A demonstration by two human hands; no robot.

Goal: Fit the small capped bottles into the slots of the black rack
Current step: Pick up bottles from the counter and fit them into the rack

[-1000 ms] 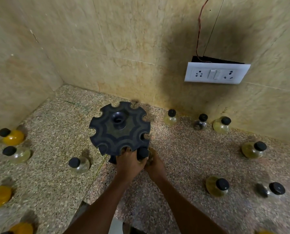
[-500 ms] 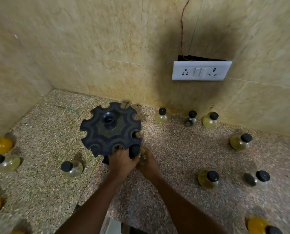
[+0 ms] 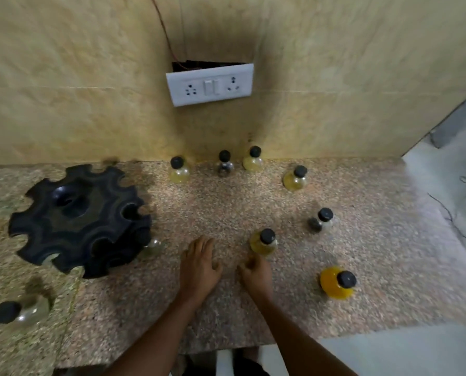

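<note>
No readable text or brand on any bottle or on the white socket/switch plate. Frame is motion-blurred, esp. left side. Black rack sits on left of the speckled granite counter; one clear bottle seated in a slot at its right edge, mostly hidden by the rack, another glass bit shows at the front-left slot, can't tell more. Left hand empty, fingers spread loosely over counter. Right hand fingers curled, holding nothing visible, just beside a pale yellow bottle; contact unclear. Orange bottle to the right. More black-capped bottles along beige tiled wall, incl. dark-filled one. Blurred bottle front left. Counter edge drops to grey floor on right.
</note>
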